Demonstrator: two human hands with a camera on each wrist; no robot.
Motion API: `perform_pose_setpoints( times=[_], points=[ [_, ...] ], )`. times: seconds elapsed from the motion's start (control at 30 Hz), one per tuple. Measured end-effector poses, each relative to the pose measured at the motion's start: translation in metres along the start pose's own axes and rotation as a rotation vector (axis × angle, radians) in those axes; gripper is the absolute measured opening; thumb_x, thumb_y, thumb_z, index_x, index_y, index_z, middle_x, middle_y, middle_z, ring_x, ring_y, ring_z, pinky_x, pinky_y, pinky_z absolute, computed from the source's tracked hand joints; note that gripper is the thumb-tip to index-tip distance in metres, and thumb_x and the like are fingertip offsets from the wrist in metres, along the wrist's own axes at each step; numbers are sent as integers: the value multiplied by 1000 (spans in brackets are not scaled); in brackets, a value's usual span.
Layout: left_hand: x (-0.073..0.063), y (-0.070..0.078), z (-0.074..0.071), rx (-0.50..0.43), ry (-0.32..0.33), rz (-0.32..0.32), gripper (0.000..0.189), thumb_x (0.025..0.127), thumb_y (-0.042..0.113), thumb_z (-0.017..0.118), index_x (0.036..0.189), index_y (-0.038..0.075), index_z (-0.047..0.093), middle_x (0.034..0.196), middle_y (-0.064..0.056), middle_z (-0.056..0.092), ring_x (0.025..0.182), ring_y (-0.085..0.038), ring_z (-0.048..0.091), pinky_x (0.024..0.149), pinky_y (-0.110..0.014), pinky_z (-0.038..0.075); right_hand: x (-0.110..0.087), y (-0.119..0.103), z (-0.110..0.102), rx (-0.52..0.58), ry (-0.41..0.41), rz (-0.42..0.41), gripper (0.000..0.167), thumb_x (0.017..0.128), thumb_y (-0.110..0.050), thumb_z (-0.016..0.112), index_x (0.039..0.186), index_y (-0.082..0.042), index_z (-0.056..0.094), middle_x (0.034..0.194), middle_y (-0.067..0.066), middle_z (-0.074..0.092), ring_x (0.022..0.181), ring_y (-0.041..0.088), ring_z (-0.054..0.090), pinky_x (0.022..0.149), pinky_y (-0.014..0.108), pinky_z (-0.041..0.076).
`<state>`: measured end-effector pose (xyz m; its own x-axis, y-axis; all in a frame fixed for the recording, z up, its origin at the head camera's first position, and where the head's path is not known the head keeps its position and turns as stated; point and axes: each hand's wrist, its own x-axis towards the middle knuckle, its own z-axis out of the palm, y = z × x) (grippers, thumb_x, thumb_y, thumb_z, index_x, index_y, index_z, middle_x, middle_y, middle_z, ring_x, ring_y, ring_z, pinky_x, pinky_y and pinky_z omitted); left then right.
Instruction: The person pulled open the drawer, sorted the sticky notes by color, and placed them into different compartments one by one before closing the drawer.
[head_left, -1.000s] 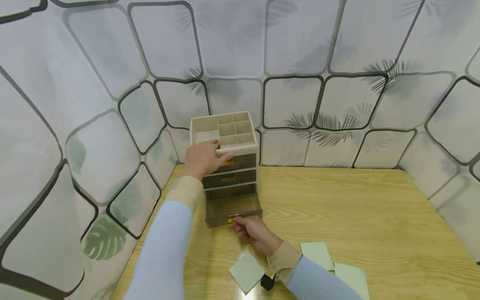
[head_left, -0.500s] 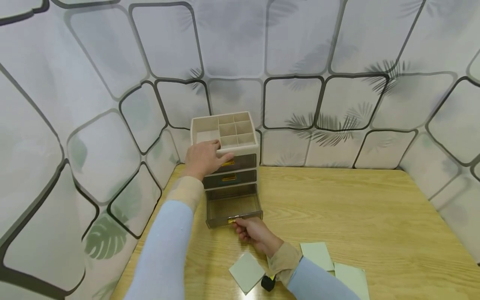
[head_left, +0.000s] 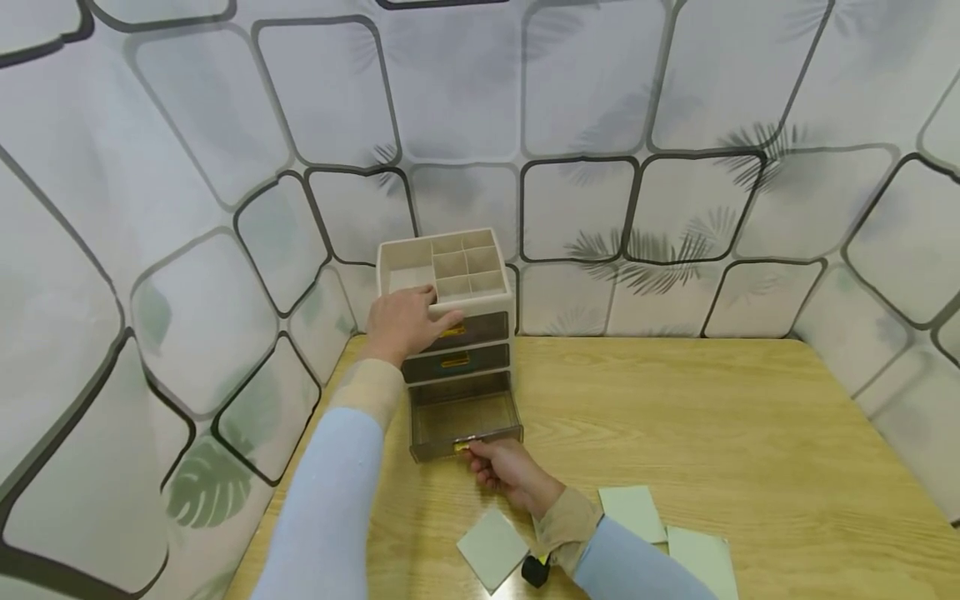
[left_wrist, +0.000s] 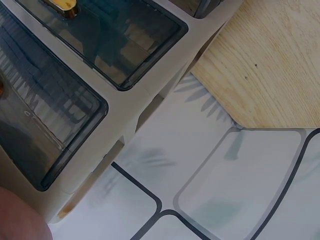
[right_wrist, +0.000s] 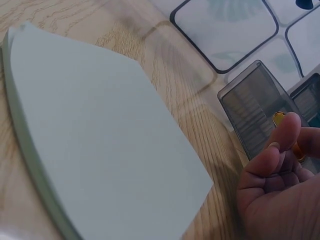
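Note:
A white drawer organizer [head_left: 512, 321] with smoky drawers and an open, divided top tray stands on the wooden table. My left hand [head_left: 402, 321] grips its top front rim, fingers over into the tray and thumb across the front. Only a bit of that hand [left_wrist: 20, 220] shows in the left wrist view. The bottom drawer [head_left: 431, 450] is pulled out, and nothing shows inside it. With thumb and index finger, my right hand [head_left: 513, 475] pinches this drawer's small gold handle [head_left: 461, 447]. In the right wrist view the handle [right_wrist: 278, 118] shows beside the thumb.
Pale green square paper pads [head_left: 492, 550] lie on the table near my right forearm, with others [head_left: 633, 512] to its right. A small black object with a yellow part [head_left: 535, 571] sits by the wrist. Patterned cloth walls [head_left: 585, 208] enclose the table's back and sides.
The bottom drawer has come very slightly further out with my right hand on its handle. The left hand keeps its place on the organizer. The head view has shifted a little.

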<state>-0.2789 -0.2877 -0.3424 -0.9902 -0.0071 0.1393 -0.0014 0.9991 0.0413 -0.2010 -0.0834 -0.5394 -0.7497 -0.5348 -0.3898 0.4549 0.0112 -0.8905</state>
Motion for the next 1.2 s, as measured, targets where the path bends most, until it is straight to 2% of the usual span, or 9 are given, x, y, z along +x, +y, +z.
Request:
perform_pose_setpoints(
  times=[0.43, 0.57, 0.73, 0.87, 1.0, 1.1, 1.2],
  points=[
    [0, -1, 2, 16, -4, -5, 86, 99, 81, 46, 150, 15, 61, 158, -6, 57, 122, -35, 70, 89, -50, 61, -5, -2, 2, -8, 3, -3, 32, 110, -25, 57, 110, 2, 74, 71, -9, 62, 61, 2, 54, 59, 18, 40],
    [0, -2, 3, 33, 1, -1, 85, 99, 81, 45, 150, 14, 61, 158, -7, 58, 120, -34, 71, 86, -49, 62, -8, -4, 2, -4, -1, 7, 33, 110, -28, 58, 110, 1, 74, 73, -9, 62, 62, 2, 55, 60, 18, 42],
    [0, -2, 5, 50, 26, 16, 87, 98, 81, 46, 150, 13, 61, 155, -8, 60, 114, -33, 73, 79, -47, 62, -11, -6, -6, -19, -69, 38, 30, 111, -28, 56, 105, -4, 74, 75, -9, 64, 64, 3, 57, 62, 18, 44],
    [-1, -2, 9, 59, 97, 51, 80, 98, 78, 51, 138, 10, 68, 140, -10, 71, 106, -33, 74, 81, -48, 61, -23, -15, -20, -70, -143, 55, 31, 111, -24, 55, 116, 3, 69, 79, -8, 66, 66, 2, 57, 62, 18, 45],
    [-3, -4, 14, 59, 204, 85, 73, 97, 75, 58, 125, 8, 71, 124, -11, 76, 102, -33, 72, 83, -48, 60, -37, -29, -40, -154, -162, 33, 42, 111, -23, 55, 133, 12, 61, 84, -6, 66, 69, 3, 57, 62, 18, 45],
    [-6, -9, 18, 35, 287, 113, 67, 97, 69, 64, 124, 8, 72, 123, -11, 76, 110, -32, 72, 90, -49, 59, -47, -40, -56, -228, -159, 9, 46, 111, -24, 55, 137, 13, 59, 87, -5, 65, 72, 4, 58, 63, 18, 46],
    [-6, -11, 21, -52, 386, 156, 58, 97, 57, 71, 126, 5, 71, 124, -13, 76, 115, -34, 70, 96, -51, 58, -58, -51, -74, -310, -137, -28, 45, 112, -26, 55, 135, 11, 61, 89, -4, 64, 75, 6, 61, 66, 21, 47]
  ],
)
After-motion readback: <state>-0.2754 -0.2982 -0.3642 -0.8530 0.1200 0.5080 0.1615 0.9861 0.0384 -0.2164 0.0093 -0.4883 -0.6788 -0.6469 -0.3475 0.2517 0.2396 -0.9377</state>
